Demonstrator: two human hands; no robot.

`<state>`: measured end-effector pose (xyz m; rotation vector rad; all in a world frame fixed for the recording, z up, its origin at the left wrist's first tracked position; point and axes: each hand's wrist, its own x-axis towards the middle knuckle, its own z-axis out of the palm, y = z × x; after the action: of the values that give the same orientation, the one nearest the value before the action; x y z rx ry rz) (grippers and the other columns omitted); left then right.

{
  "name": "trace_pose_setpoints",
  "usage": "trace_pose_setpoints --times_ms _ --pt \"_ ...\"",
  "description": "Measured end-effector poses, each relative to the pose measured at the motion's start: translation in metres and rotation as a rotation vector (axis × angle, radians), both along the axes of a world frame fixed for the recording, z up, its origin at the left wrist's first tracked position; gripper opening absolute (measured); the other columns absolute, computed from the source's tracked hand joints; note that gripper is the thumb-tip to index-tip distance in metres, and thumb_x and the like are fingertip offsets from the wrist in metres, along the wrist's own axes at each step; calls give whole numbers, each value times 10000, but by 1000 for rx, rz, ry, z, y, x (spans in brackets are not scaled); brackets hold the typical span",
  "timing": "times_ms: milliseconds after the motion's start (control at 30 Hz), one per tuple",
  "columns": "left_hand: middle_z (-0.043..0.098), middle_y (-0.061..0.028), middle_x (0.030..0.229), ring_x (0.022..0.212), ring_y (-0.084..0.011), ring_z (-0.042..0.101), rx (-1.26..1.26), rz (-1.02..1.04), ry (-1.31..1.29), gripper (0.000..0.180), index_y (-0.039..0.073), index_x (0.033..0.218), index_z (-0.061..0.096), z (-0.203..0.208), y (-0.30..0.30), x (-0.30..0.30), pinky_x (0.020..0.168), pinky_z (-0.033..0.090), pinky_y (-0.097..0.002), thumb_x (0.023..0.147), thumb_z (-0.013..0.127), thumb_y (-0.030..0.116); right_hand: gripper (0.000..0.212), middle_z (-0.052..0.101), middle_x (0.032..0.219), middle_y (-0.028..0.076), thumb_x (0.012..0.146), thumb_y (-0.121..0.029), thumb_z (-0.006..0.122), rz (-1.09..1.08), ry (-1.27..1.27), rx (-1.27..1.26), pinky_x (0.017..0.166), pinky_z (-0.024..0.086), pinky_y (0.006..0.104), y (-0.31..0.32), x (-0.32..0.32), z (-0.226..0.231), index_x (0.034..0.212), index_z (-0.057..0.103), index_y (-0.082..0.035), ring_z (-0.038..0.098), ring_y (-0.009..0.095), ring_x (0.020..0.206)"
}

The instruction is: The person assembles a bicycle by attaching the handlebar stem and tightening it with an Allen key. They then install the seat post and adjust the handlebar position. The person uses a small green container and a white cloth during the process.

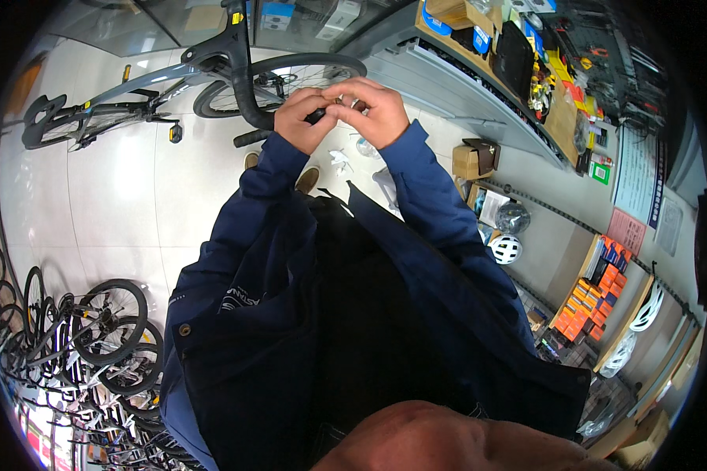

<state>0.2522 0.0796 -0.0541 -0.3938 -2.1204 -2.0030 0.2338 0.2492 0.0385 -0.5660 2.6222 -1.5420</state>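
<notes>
Both of my hands meet in front of me, close to the drop handlebar (pixel 242 82) of a grey-blue road bike (pixel 169 74). My left hand (pixel 297 122) is closed on a small black part (pixel 316 116), whose dark end shows between the fingers. My right hand (pixel 381 114) is pinched against the left fingertips. Something small and shiny shows at its fingers, too little to name. The black bar tape runs down just left of my left hand.
A workbench (pixel 562 125) with tools stands at the upper right. Below it are a cardboard box (pixel 467 162), a white helmet (pixel 506 250) and orange boxes (pixel 585 302) on a shelf. Many bikes (pixel 110 322) crowd the lower left. White scraps (pixel 340 161) lie on the floor.
</notes>
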Motion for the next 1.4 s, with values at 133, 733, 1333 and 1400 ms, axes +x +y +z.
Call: trace_pose_setpoints --times_ms 133,733,1333,1400 --pt "744 -110 1031 955 -277 716 7 15 39 188 21 973 761 -1 1 -1 858 564 -356 797 820 50 145 740 933 62 874 -62 818 -17 -28 -12 689 534 263 4 1 -4 1002 760 -28 631 120 726" --pt "746 -121 1002 912 -297 710 -49 32 11 169 14 968 749 5 1 -2 820 565 -368 816 789 76 92 775 895 42 901 -25 791 65 -249 -219 735 578 254 -3 -13 8 992 781 -33 726 120 787" --pt "611 -139 1388 1315 -395 537 -905 9 46 869 113 1464 530 2 -45 10 1184 345 -522 745 888 443 179 754 1030 57 952 -60 756 -75 -175 -147 815 567 285 14 -11 -4 1126 752 -19 697 119 924" --pt "639 -118 1353 1290 -358 567 -1026 -63 24 770 123 1437 564 -8 -55 13 1202 327 -511 807 836 473 159 756 1021 80 945 -93 752 36 57 164 813 572 328 25 -14 5 1101 770 -64 715 196 910"
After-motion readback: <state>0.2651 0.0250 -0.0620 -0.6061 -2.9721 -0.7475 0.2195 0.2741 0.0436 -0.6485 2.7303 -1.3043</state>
